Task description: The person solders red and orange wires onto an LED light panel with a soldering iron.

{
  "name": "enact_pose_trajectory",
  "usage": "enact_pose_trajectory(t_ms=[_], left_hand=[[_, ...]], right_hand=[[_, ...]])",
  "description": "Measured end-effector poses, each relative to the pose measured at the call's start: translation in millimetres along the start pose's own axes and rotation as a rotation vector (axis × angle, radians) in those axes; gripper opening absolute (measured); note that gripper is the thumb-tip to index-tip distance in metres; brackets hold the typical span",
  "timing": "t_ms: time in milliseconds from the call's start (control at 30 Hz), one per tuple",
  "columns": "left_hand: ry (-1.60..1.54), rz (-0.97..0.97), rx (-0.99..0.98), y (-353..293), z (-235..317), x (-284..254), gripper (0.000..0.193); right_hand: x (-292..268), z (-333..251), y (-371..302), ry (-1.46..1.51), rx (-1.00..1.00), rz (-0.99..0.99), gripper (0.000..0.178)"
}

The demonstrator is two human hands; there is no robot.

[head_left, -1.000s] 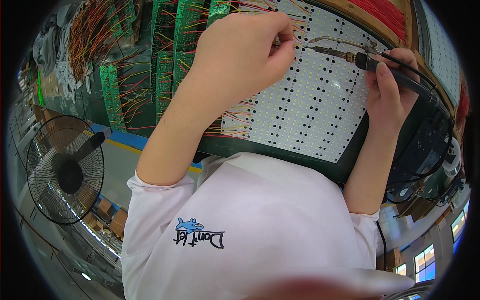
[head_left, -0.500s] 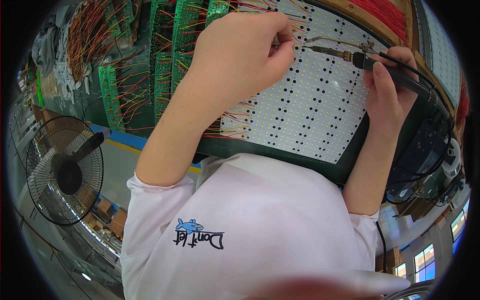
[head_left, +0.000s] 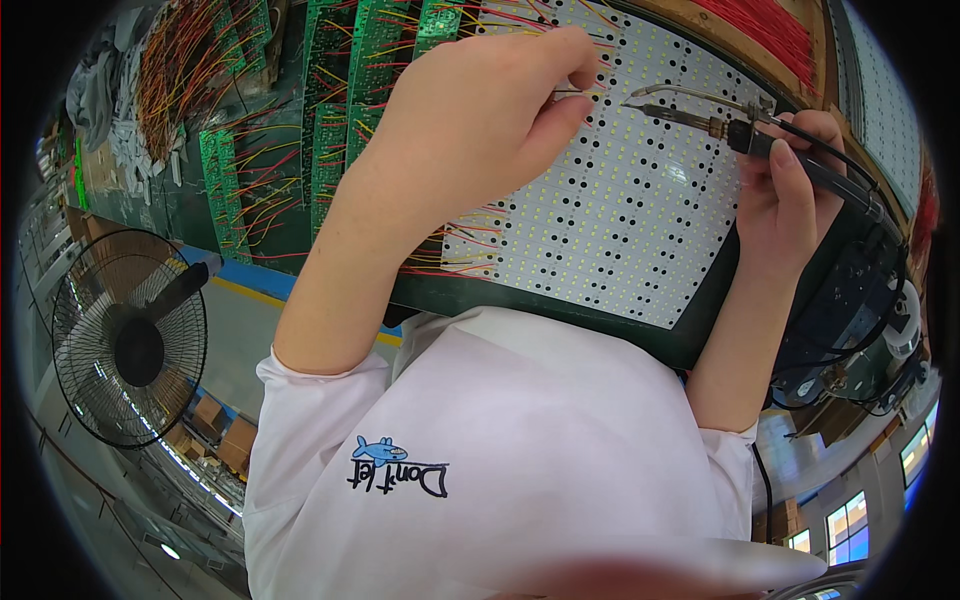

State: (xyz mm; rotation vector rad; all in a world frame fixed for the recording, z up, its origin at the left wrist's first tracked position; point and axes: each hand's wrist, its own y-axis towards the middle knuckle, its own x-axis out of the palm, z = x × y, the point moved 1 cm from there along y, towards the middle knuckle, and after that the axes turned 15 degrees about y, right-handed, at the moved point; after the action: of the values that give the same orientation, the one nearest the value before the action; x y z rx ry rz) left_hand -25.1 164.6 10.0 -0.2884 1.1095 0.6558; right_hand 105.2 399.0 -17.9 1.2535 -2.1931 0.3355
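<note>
My left hand (head_left: 490, 115) is over the left side of a white LED board sheet (head_left: 610, 220) dotted with small yellow LEDs and black round spots. Its thumb and forefinger stand apart, and a thin wire (head_left: 574, 93) shows in the gap; the other fingers are hidden. In my right hand (head_left: 785, 195) is a soldering iron (head_left: 740, 135), its tip pointing left just above the sheet. A curved metal solder-feed tube (head_left: 690, 92) runs along the iron and ends near the tip. Green circuit boards (head_left: 370, 60) with red, yellow and black wires lie beside my left hand.
More green boards (head_left: 222, 185) and a heap of wires (head_left: 175, 75) lie to the left. Red wires (head_left: 765, 35) fill a wooden-edged tray at the back right. A black fan (head_left: 130, 340) stands at the left, and dark equipment (head_left: 835, 310) sits by my right forearm.
The soldering iron and my right hand have shifted right and slightly down, drawing the tip away from my left hand. My left thumb and forefinger have parted from their pinch.
</note>
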Motion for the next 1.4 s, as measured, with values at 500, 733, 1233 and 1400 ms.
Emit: enact_pose_trajectory(t_ms=[500, 733, 1233, 1400], left_hand=[[0.133, 0.085, 0.045, -4.0, 1.3, 7.1, 0.012], [0.149, 0.095, 0.047, -3.5, -0.8, 9.6, 0.012], [0.161, 0.092, 0.052, -1.3, -0.1, 9.2, 0.011], [0.153, 0.081, 0.046, -2.1, 0.9, 9.0, 0.011]], right_hand=[[1.4, -3.5, -4.8, -0.057, 0.007, -0.064, 0.031], [4.9, -0.5, -3.1, -0.085, 0.008, -0.068, 0.03], [10.9, -0.1, -3.5, -0.266, 0.014, -0.152, 0.027], [11.2, -0.6, -3.9, -0.262, 0.017, -0.156, 0.027]])
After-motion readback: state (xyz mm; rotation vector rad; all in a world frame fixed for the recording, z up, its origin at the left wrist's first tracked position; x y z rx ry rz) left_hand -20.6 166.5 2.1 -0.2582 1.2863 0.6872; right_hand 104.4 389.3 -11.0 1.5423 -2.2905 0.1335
